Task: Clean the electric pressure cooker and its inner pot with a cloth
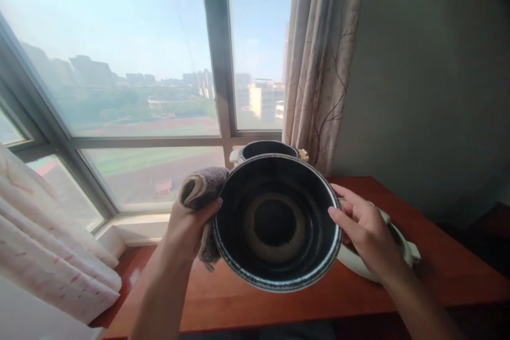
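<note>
A dark, round inner pot is tilted so its inside faces me, held up above the table. A dull, pale ring marks its bottom. My left hand grips the left side of the rim, with a folded grey-brown cloth bunched between thumb and fingers. On the right side, my right hand pinches the rim, its thumb over the edge. Behind it stands an open cooker body with a dark inside and light side handles, its lower part hidden. To the right lies a pale round lid-like piece, half covered by my right hand.
The reddish-brown wooden table spans the front and right. Beyond it is a large window with grey frames. A curtain hangs right of the window, and another curtain is at lower left. A plain wall stands at right.
</note>
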The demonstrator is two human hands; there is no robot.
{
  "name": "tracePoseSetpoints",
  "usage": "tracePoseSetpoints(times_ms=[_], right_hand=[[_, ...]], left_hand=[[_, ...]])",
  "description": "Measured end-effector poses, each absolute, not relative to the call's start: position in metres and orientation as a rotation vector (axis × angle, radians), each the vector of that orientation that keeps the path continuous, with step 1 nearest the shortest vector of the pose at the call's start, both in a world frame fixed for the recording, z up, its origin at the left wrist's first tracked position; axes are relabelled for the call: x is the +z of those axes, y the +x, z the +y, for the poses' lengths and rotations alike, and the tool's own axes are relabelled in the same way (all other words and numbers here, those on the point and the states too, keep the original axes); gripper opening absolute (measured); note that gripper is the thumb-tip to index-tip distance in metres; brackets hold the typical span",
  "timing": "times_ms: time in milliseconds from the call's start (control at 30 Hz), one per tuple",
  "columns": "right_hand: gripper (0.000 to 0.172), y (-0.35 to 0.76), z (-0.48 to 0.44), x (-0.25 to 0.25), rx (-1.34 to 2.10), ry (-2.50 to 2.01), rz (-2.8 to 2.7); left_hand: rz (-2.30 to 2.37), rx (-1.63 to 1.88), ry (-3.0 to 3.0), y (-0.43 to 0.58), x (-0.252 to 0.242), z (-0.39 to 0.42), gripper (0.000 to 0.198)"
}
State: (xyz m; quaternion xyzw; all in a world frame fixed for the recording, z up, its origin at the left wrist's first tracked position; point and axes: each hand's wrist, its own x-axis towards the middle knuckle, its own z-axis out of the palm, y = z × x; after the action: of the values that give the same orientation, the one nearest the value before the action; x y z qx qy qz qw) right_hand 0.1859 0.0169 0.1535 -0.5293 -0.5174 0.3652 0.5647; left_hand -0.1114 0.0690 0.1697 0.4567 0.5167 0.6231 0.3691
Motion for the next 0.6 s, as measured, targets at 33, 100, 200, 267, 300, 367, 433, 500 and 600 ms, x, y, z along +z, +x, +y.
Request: tracePoseSetpoints(times_ms=[33,100,200,267,300,367,433,500,600], right_hand=[[0.067,0.187,0.011,0.142,0.873,-1.283,-1.198],[0.070,0.190,0.004,0.118,0.917,-1.334,-1.172],[0.073,0.193,0.002,0.088,0.965,-1.376,-1.158],[0.073,0.194,0.004,0.074,0.979,-1.404,-1.149],[0.073,0.194,0.005,0.069,0.979,-1.413,-1.145],[0.071,0.193,0.007,0.062,0.974,-1.415,-1.143],[0.069,0.193,0.008,0.056,0.978,-1.409,-1.141],[0.069,0.192,0.009,0.051,1.004,-1.404,-1.133],[0.071,0.191,0.010,0.048,1.072,-1.408,-1.119]], left_hand=[[1.269,1.552,1.171,-0.113,0.159,0.065,0.060],[1.236,1.517,1.143,-0.115,0.140,0.060,0.057],[1.249,1.463,1.172,-0.116,0.119,0.058,0.057],[1.241,1.433,1.216,-0.116,0.108,0.060,0.055],[1.238,1.422,1.224,-0.116,0.103,0.062,0.053],[1.246,1.402,1.207,-0.115,0.094,0.066,0.052],[1.283,1.377,1.187,-0.114,0.084,0.070,0.051],[1.340,1.358,1.183,-0.113,0.076,0.073,0.050],[1.390,1.353,1.192,-0.112,0.069,0.075,0.048]])
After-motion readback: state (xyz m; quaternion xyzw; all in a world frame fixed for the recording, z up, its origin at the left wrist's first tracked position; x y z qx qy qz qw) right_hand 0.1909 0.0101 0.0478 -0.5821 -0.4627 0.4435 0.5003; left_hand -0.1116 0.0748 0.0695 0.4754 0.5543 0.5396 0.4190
